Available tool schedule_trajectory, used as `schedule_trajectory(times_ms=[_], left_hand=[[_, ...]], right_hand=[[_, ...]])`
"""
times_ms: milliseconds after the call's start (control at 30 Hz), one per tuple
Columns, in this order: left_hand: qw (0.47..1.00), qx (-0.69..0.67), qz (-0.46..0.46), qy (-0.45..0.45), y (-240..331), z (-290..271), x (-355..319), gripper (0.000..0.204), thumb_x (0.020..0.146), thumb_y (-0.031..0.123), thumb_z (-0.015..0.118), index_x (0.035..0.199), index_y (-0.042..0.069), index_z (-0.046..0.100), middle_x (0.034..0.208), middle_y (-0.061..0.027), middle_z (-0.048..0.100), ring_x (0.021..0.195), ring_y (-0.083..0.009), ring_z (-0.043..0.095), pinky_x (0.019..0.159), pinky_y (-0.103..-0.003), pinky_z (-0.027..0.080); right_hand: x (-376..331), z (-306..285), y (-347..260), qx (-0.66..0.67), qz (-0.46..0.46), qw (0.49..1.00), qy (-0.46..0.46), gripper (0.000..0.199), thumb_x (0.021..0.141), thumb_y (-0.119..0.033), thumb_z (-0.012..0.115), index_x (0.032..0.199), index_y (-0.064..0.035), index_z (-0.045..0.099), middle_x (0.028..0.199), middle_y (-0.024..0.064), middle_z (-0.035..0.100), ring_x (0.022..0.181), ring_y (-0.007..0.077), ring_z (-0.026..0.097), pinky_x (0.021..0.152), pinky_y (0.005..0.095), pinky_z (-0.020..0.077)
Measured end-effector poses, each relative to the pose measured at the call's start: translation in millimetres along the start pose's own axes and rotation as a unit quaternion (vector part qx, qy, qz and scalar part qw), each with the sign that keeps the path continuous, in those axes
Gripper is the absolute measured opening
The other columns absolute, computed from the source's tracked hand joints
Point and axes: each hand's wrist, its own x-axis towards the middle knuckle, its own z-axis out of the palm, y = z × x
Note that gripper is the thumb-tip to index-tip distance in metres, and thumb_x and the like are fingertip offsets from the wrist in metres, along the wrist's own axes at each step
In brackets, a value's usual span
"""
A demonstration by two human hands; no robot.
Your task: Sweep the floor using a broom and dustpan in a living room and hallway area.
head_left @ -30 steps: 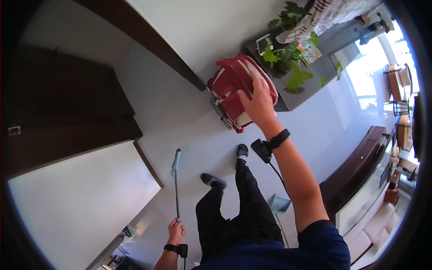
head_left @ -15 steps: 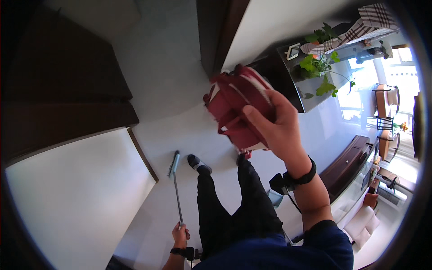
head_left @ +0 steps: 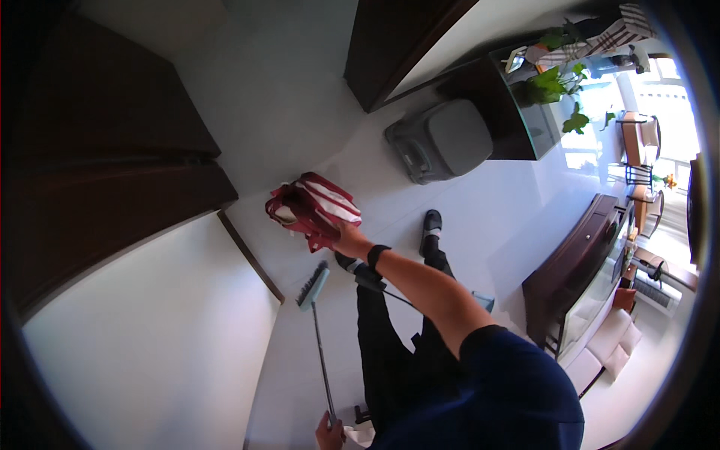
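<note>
My right hand [head_left: 346, 238] grips a red and white striped bag [head_left: 309, 208] by its lower edge and holds it out low over the pale floor, near a dark wall corner. My left hand [head_left: 328, 430] at the bottom edge is closed around the long thin handle of a broom [head_left: 313, 289]. The broom's teal brush head rests on the floor just below the bag. My dark-trousered legs and black shoes stand to the right of the broom.
A grey lidded bin [head_left: 439, 140] stands on the floor beyond my feet, beside a dark cabinet [head_left: 517, 124] with green plants on top. A low dark media unit [head_left: 581, 281] runs along the right. Dark wooden panels fill the left side.
My right hand has swung the red bag down and to the left, from up near the cabinet to low over the floor. The grey bin it covered now shows. The broom stays in my left hand.
</note>
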Motion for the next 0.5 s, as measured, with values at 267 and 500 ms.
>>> schedule_trajectory(times_ms=[267,500], left_hand=[[0.987,-0.033,-0.138,-0.080,189.6,-39.9,-25.0,0.050,0.088,0.020,0.054,0.135,0.004,0.043,0.053,0.0034,0.040,0.045,-0.0065,0.034,0.039,-0.024,0.029],[0.981,-0.092,-0.133,-0.106,278.6,-0.2,1.8,0.042,0.090,0.017,0.054,0.130,0.008,0.047,0.052,0.0062,0.038,0.041,-0.0041,0.033,0.036,-0.021,0.026]], right_hand=[[4.2,49.9,-8.0,-0.075,0.074,0.986,-0.126,0.035,0.076,-0.014,0.059,0.109,-0.0014,0.056,0.107,0.0217,0.056,0.104,0.0341,0.053,0.089,0.0412,0.0426],[-19.7,-142.4,89.7,0.086,0.229,0.947,0.209,0.029,0.085,-0.025,0.055,0.095,0.0021,0.061,0.077,0.0184,0.064,0.073,0.0298,0.063,0.070,0.0388,0.0504]])
